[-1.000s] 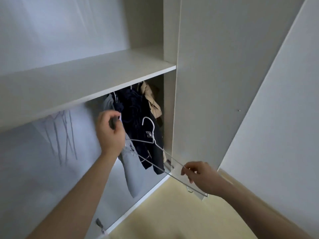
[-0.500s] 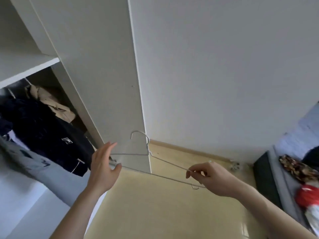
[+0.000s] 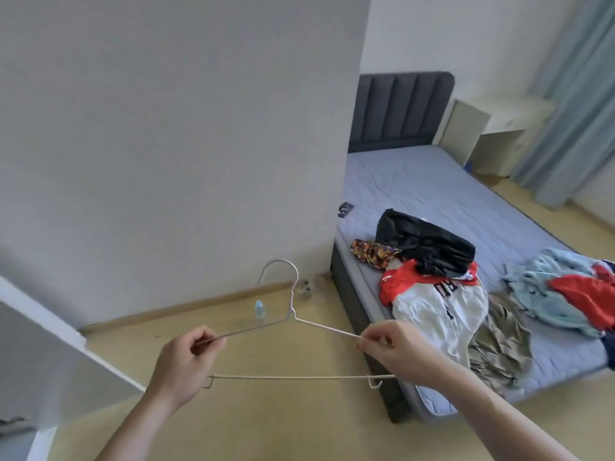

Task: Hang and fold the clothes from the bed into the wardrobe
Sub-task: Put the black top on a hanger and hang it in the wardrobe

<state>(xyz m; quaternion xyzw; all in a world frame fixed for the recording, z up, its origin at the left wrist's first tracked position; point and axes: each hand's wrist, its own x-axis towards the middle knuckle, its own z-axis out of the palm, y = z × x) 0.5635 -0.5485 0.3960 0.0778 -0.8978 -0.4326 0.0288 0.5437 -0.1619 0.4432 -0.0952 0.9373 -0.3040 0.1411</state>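
Wire hanger (image 3: 301, 376) held upright in air over floor (image 3: 266, 427), hook up, both hands on it. Left hand (image 3: 181, 364): fingers curled, pinching left sloping arm of hanger. Right hand (image 3: 396, 347): fingers clamped together on right sloping arm near its end. Bed (image 3: 432, 181) right of hands, beyond white wall panel (image 3: 166, 128). Clothes heap (image 3: 436, 281) on near part of mattress: black, red, white, patterned, olive pieces. Second heap (image 3: 565, 291), light blue and red, further right on bed. Small bottle (image 3: 260, 309) on floor by skirting.
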